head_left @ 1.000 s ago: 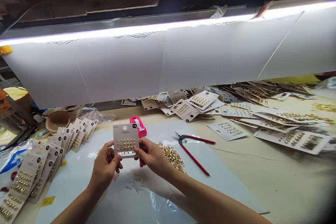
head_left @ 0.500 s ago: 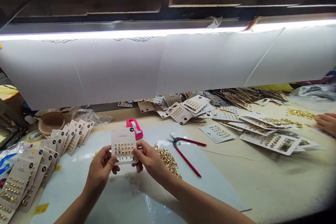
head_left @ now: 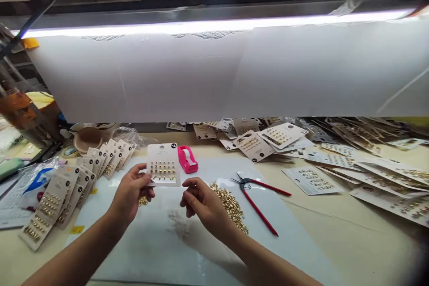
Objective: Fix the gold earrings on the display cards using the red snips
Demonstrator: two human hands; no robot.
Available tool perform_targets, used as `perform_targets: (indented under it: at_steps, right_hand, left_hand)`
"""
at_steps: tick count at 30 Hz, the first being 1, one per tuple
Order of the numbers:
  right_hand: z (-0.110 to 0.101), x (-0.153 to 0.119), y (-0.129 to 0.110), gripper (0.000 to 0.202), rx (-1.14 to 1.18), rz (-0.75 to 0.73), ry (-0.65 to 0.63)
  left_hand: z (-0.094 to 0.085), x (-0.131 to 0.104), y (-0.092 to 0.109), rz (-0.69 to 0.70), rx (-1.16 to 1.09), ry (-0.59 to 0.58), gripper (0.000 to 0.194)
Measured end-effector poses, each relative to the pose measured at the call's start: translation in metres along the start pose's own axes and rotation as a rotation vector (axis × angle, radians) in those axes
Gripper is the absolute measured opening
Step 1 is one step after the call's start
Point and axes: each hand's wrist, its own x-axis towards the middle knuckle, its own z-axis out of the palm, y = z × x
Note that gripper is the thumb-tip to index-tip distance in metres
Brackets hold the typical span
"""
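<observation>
A white earring card with rows of small gold studs is gripped at its lower left edge by my left hand. Just right of the card, my right hand hovers apart from it, fingers loosely curled and separated, with nothing visible in them. Behind the card stands a pink tape dispenser. A heap of small gold pieces lies beside my right hand, and a few more gold pieces show below my left. Red-handled pliers rest spread on the white sheet.
Filled earring cards fan out in a row on the left. More cards are piled at the back and right. A bowl and clear plastic sit at back left, below a white panel.
My right hand has let go of the card and moved right. My left hand still holds it. The view has turned left, and the other person's hand at right is out of view.
</observation>
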Motion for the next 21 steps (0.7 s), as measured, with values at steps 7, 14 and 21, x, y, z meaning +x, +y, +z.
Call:
perform_targets:
  at_steps: [7,14,21]
  right_hand:
    - [0.001,-0.004,0.009,0.018,-0.1,-0.028,-0.101]
    - [0.002,-0.005,0.016,0.017,-0.161,-0.069,-0.14]
    - [0.007,-0.014,-0.004,0.006,-0.457,-0.243,-0.232]
  left_hand:
    - [-0.051,-0.009,0.002,0.121,0.158,0.171,0.04]
    - [-0.11,0.005,0.037,0.078,0.821,0.521,0.054]
    - [-0.113,-0.007,0.011,0.213,1.372,0.555,0.054]
